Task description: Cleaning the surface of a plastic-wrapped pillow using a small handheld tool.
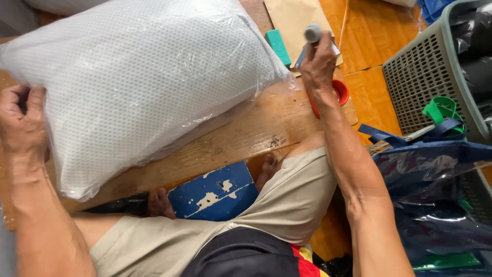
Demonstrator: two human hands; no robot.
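A large white pillow (138, 82) wrapped in clear plastic lies on a low wooden table (246, 136). My left hand (21, 120) pinches the plastic at the pillow's left end, fingers closed on it. My right hand (318, 61) is at the table's far right, gripping a grey tool with a round grey cap and metal blade (311, 35). A red tape dispenser (341, 91) sits just under and behind that hand. A teal rectangular block (277, 45) lies beside the pillow's right end.
A brown paper envelope (294, 20) lies past the pillow. A grey plastic basket (433, 77) stands at the right with green straps (442, 110). A dark blue plastic bag (435, 190) sits by my right arm. My legs and a chipped blue board (215, 192) are below the table.
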